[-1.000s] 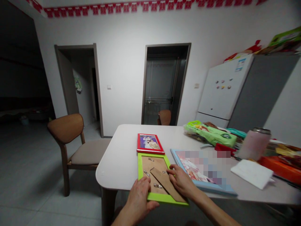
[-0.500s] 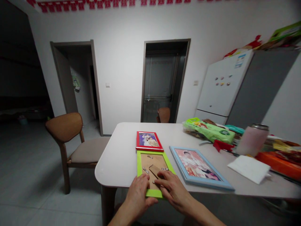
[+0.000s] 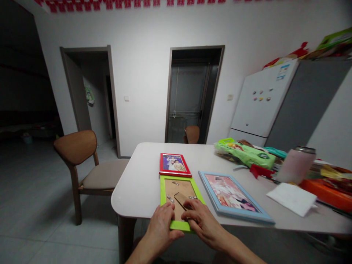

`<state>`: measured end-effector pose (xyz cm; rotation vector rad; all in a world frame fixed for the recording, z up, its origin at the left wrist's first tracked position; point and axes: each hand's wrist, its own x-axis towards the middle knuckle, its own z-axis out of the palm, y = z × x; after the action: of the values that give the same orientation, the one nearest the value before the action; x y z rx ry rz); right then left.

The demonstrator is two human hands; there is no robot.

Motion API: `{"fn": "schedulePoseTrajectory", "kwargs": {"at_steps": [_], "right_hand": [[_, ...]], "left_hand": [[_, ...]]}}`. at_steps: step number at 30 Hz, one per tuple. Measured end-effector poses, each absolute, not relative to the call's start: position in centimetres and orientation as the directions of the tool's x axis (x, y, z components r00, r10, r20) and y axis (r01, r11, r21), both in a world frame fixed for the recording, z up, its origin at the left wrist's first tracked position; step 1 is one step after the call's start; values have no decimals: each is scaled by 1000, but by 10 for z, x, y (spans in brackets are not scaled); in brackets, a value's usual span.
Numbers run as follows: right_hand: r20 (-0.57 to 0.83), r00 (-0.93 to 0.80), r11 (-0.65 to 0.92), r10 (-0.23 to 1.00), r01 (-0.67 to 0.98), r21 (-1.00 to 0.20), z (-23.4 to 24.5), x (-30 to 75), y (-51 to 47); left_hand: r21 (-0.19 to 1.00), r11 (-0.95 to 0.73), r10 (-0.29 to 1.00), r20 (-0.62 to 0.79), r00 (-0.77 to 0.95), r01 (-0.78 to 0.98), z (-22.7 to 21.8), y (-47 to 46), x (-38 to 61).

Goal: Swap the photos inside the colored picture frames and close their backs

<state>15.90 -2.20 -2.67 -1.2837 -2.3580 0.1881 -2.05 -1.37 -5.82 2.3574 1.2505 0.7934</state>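
The green frame (image 3: 162,190) lies back-up at the table (image 3: 132,187) edge; left hand (image 3: 162,220), fingers bent, holds its corner. Right hand (image 3: 202,219) curls—its grip I cannot tell—probably working clips (image 3: 170,198); next needs fingertip pressure.

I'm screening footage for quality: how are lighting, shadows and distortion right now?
Head view: the wall is bright mid-picture, the far left nearly black; head view: a soft shadow lies beneath the near chair; head view: the fridge leans rightward, probably wide-angle stretch, while the green frame looks fairly sharp.
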Motion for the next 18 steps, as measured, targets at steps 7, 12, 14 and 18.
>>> {"fn": "schedulePoseTrajectory", "kwargs": {"at_steps": [7, 12, 14, 18], "right_hand": [[338, -507, 605, 793, 723, -332, -29, 165, -24], [318, -478, 572, 819, 728, -379, -25, 156, -14], [320, -435, 536, 842, 744, -399, -26, 148, -3], [292, -402, 487, 868, 806, -336, -30, 131, 22]], "left_hand": [[562, -548, 836, 334, 436, 620, -60, -13, -20], [575, -544, 838, 334, 431, 612, -56, -17, -20], [573, -546, 836, 330, 438, 611, -54, -18, -20], [565, -553, 831, 328, 449, 612, -52, -18, -21]]}}
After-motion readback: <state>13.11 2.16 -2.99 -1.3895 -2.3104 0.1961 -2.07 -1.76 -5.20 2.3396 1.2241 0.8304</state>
